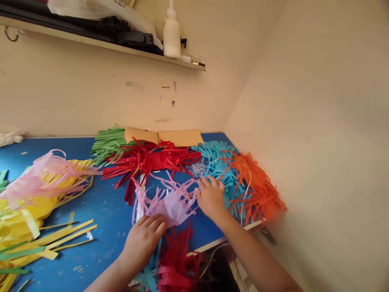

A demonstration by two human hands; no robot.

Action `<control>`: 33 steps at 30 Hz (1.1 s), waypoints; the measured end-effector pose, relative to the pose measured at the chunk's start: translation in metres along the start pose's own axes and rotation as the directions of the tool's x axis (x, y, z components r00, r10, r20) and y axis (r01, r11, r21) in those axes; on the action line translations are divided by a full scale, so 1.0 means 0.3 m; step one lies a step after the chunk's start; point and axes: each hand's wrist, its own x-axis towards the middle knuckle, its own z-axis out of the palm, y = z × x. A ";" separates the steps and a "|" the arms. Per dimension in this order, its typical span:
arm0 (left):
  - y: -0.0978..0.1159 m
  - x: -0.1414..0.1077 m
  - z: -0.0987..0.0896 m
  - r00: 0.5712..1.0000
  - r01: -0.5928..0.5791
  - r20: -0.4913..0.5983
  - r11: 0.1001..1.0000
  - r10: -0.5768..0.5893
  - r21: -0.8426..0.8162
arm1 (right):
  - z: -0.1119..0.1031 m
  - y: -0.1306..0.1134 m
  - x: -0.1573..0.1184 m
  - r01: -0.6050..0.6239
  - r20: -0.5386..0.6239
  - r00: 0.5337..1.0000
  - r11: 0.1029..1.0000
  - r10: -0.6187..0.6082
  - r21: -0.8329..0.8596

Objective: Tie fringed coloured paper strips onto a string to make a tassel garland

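A lilac fringed piece of tissue paper (174, 207) lies on the blue tabletop between my hands, its cut strips spread left, right and towards the back. My left hand (148, 233) rests palm down at its near left edge, fingers laid over the paper. At the right end of the fringe is my right hand (212, 196), fingers slightly spread and nothing visible in them. Just beyond its fingertips sits a small pile of pale, clear bits (197, 168). Red tissue fringe (178, 259) hangs at the table's front edge, below my left hand.
Behind lie red fringe (154, 160), green fringe (106, 144) and brown card (180, 138). Blue (223, 162) and orange fringe (258, 190) lie right, with a white cord (246, 190). Yellow paper (39, 211) and pink strips (45, 170) cover the left. A shelf holds a white bottle (172, 36).
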 end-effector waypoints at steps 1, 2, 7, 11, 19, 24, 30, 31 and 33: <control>-0.015 0.003 -0.003 0.999 0.032 -0.007 0.999 -0.032 -0.018 | -0.013 0.012 -0.010 -0.043 -0.077 0.996 0.998 0.046 0.044; -0.034 0.009 -0.008 0.998 0.068 -0.013 0.997 -0.068 -0.031 | -0.024 0.010 -0.028 -0.005 -0.111 0.994 0.994 0.017 0.114; -0.124 0.070 -0.058 0.983 0.183 -0.020 0.983 -0.183 -0.017 | 0.005 -0.161 -0.099 0.368 0.107 0.888 0.832 -0.447 0.415; -0.146 0.108 -0.105 0.987 0.128 -0.094 0.992 -0.129 -0.025 | 0.051 -0.214 0.019 0.265 0.300 0.899 0.941 -0.321 0.213; -0.167 0.102 -0.100 0.975 0.206 -0.079 0.979 -0.206 -0.010 | -0.053 0.011 0.045 0.077 0.300 0.949 0.995 -0.092 0.061; -0.170 0.144 -0.103 0.986 0.145 -0.073 0.989 -0.148 -0.036 | 0.043 -0.236 -0.045 0.193 0.345 0.886 0.922 -0.311 0.335; -0.134 0.128 -0.121 0.991 -0.132 -0.001 0.988 0.133 0.079 | 0.029 -0.370 -0.102 0.505 0.303 0.686 0.732 -0.662 0.457; -0.122 0.110 -0.113 0.988 -0.152 -0.003 0.986 0.153 0.072 | 0.006 -0.338 -0.096 0.535 0.212 0.708 0.707 -0.674 0.462; -0.097 0.072 -0.087 0.987 -0.153 -0.032 0.987 0.154 0.051 | -0.024 -0.251 -0.063 0.586 0.099 0.719 0.676 -0.688 0.447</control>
